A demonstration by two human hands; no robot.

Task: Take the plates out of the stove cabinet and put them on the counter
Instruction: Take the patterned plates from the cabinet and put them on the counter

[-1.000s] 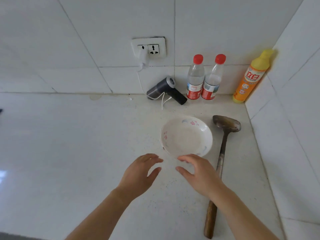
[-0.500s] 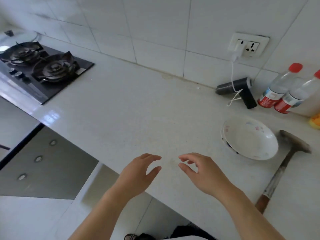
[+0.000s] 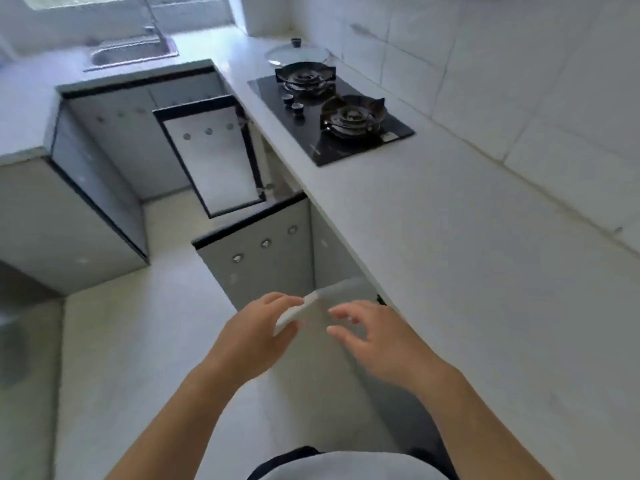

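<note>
Both hands held out over the floor, beside the counter's (image 3: 450,237) front edge. Left hand (image 3: 252,337) loosely curled, fingers apart, empty; thumb overlaps in view the top edge of a near cabinet door (image 3: 322,299), contact unclear through blur. Right hand (image 3: 377,341) spread, fingers apart, holding nothing, just beside the same door edge. No plates visible in this frame. Two-burner gas stove (image 3: 332,116) set into the counter, farther along. Beneath it two cabinet doors stand swung out: far one (image 3: 214,161) pale-faced with a dark frame, nearer one (image 3: 263,251) grey with three round holes. Cabinet interior hidden. Glass lid (image 3: 298,53) behind the stove. Sink (image 3: 131,53) at far left.
</note>
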